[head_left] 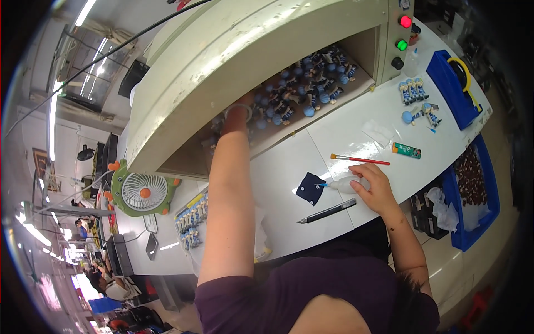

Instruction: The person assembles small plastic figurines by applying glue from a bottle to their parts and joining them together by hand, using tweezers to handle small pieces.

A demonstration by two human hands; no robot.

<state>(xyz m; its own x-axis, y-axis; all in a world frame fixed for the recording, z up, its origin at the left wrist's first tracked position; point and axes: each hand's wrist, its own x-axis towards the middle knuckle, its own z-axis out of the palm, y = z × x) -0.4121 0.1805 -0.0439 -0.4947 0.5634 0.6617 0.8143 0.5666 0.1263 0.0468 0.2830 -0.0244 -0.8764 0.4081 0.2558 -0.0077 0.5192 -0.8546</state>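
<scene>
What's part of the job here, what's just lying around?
Job, apparently: squeeze bottle touched by the right hand; dark pad at its tip; figurines in the cabinet, where the left arm reaches.

Just around, seemingly: phone; green fan; untouched brush.

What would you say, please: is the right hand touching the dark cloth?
Apart. The head view shows a bottle and white tabletop between the right hand and the dark cloth.
</scene>
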